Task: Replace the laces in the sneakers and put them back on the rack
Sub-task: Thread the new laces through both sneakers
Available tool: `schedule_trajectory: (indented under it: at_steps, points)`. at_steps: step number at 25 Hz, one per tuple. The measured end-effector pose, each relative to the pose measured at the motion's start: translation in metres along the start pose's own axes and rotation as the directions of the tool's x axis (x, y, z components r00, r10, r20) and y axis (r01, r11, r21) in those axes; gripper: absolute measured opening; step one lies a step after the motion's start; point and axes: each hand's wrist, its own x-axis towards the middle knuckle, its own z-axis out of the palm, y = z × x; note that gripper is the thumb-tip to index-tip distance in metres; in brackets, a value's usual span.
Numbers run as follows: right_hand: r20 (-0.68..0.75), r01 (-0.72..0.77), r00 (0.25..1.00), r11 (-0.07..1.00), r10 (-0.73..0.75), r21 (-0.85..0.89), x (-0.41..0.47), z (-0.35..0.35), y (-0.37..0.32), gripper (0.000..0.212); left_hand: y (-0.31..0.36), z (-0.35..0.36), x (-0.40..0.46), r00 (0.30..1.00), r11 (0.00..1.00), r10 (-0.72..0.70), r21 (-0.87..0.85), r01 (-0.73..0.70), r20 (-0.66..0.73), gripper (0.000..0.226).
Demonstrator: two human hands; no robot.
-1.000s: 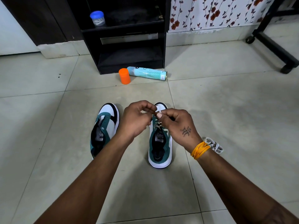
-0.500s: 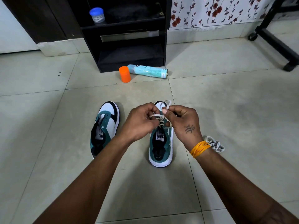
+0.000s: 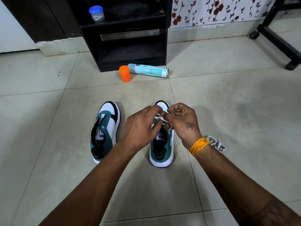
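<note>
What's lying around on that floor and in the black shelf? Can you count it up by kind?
Sneakers: 2, the left sneaker unlaced, the right sneaker being laced
Loose bundled laces: 1
Spray cans: 1
Orange caps: 1
Blue-lidded jars: 1
Total: 6

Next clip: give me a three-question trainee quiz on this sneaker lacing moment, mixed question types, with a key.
1. True or false: the left sneaker already has its lace in.
2. Which sneaker are both hands working over? A) left sneaker B) right sneaker C) neither
3. Fill in: a bundled spare lace lies on the floor beside the person's ____ wrist.

Key:
1. False; its eyelets are bare.
2. B; the left hand and right hand pinch the white lace over it.
3. right
</note>
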Motion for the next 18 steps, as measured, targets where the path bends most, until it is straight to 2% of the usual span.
schedule_trajectory:
  at_steps: [3,5,6,7,8,9,10,14,18]
  points:
    - [-0.05,0.061,0.997,0.997,-0.062,-0.037,0.0,-0.002,0.005,0.013,-0.003,0.001,0.002,1.0,0.999,0.004,-0.036,-0.004,-0.004,0.012]
    - [-0.128,0.233,0.955,0.946,-0.266,-0.228,-0.005,-0.006,0.011,0.009,-0.002,0.003,0.007,0.979,0.954,-0.202,-0.222,0.204,0.034,0.002]
    - [-0.133,0.316,0.92,0.897,-0.37,-0.31,-0.01,-0.007,0.015,0.009,-0.002,0.003,0.01,0.927,0.857,-0.354,-0.352,0.375,0.125,0.004]
    - [-0.108,0.383,0.889,0.85,-0.446,-0.361,-0.016,-0.006,0.018,0.01,-0.003,0.002,0.014,0.849,0.711,-0.454,-0.464,0.528,0.27,0.007]
    - [-0.072,0.426,0.869,0.815,-0.489,-0.392,-0.021,-0.004,0.022,0.01,-0.004,0.0,0.016,0.779,0.572,-0.479,-0.529,0.627,0.405,0.01]
    - [-0.036,0.454,0.856,0.783,-0.516,-0.424,-0.026,-0.002,0.027,0.01,-0.004,-0.003,0.017,0.734,0.479,-0.461,-0.556,0.679,0.499,0.013]
    - [-0.006,0.471,0.846,0.751,-0.534,-0.463,-0.029,0.0,0.032,0.008,-0.005,-0.005,0.018,0.711,0.436,-0.437,-0.562,0.703,0.55,0.011]
    - [0.063,0.482,0.841,0.691,-0.537,-0.538,-0.024,-0.003,0.04,0.018,-0.005,-0.009,0.019,0.687,0.411,-0.42,-0.551,0.726,0.593,0.011]
    - [0.138,0.521,0.833,0.679,-0.535,-0.518,-0.021,-0.002,0.039,0.01,-0.01,-0.011,0.018,0.69,0.396,-0.411,-0.564,0.724,0.597,0.013]
